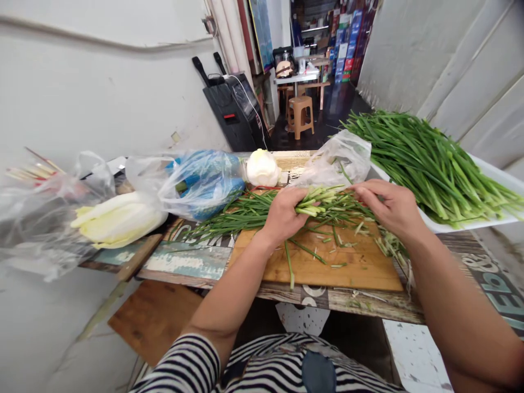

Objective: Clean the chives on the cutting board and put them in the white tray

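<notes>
Garlic chives point(317, 200), apparently being cleaned at the cutting board point(352, 268)'s far edge.
Left hand point(284, 214) grips them; right hand point(391, 204) pinches beside, catch unclear; steady holding likely needed next.

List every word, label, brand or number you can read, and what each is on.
Table covering: large printed letters, skewed and partly covered; perhaps "Eb" at the right end, no whole word certain.
Stacked boxes at the back: printing too small and blurred to read.
</notes>
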`<state>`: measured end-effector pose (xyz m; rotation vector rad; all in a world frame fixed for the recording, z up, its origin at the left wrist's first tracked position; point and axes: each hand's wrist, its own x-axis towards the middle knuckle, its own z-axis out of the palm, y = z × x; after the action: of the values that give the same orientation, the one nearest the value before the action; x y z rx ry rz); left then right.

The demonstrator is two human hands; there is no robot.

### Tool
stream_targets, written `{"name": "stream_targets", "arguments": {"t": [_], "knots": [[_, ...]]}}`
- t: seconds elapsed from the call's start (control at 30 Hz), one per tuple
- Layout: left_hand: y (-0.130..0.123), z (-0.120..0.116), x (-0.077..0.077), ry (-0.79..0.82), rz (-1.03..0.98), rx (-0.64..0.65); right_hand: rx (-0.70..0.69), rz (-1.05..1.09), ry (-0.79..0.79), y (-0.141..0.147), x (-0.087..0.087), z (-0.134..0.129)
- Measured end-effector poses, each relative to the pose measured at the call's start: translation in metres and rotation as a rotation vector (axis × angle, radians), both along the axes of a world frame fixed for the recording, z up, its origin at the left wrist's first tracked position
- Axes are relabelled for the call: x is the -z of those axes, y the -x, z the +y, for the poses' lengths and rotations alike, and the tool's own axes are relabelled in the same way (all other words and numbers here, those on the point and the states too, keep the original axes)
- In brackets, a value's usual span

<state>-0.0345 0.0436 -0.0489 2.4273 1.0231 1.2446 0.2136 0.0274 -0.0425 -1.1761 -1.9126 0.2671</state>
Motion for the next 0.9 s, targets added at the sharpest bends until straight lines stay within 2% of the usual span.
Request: {"name": "stream_targets", "arguments": {"t": [0.07, 0.13, 0.2, 0.27, 0.37, 0.47, 0.57, 0.7, 0.8, 0.9], "knots": [[0.0, 0.001, 0.0, -0.014, -0.028, -0.008, 0.051, -0.214, -0.088, -0.008, 0.013, 0.011], [0.001, 0.0, 0.0, -0.028, -0.047, 0.0, 0.081, -0.406, -0.11, -0.011, 0.027, 0.021], [0.001, 0.0, -0.001, -0.035, -0.075, -0.01, 0.095, -0.508, -0.102, -0.012, 0.037, 0.028], [0.002, -0.001, -0.002, -0.026, -0.109, -0.026, 0.08, -0.529, -0.092, -0.013, 0.039, 0.031], [0.001, -0.003, -0.003, -0.009, -0.119, -0.028, 0.037, -0.388, -0.007, -0.012, 0.029, 0.024], [-0.001, -0.004, -0.003, -0.013, -0.05, -0.014, -0.047, -0.061, 0.111, -0.005, 0.014, 0.01], [-0.004, -0.005, -0.002, 0.02, 0.054, 0.035, -0.123, 0.168, 0.131, 0.01, 0.005, -0.004], [-0.005, -0.006, -0.001, 0.084, 0.165, 0.066, -0.09, 0.295, 0.083, 0.029, 0.006, -0.011], [-0.005, -0.006, -0.002, 0.105, 0.122, 0.077, -0.069, 0.375, 0.066, 0.036, 0.008, -0.012], [-0.005, -0.005, -0.005, 0.181, 0.059, 0.144, -0.081, 0.447, 0.125, 0.04, 0.007, -0.012]]}}
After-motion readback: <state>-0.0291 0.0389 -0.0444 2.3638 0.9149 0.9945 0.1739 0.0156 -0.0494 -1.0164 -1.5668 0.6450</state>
